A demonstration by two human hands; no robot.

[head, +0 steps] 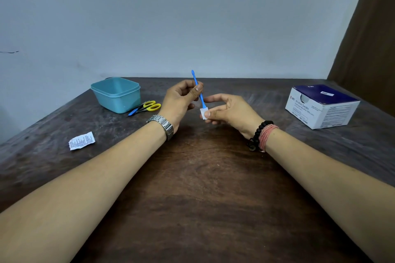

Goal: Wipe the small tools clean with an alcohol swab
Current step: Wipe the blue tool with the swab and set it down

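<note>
We pinch the slim blue plastic tool [197, 89] in our left hand [180, 100], right hand [228, 111] gripping the white folded alcohol swab [203, 112] round its lower end; next, probably, stroke upward.

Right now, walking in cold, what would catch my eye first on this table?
First the middle: the left hand pinches a thin blue tool tilted nearly upright, while the right hand pinches a white swab around its lower end. Left of them, a teal tub sits beside yellow-handled scissors, with a torn wrapper nearer the table's edge. Far right stands the alcohol swab box.
</note>
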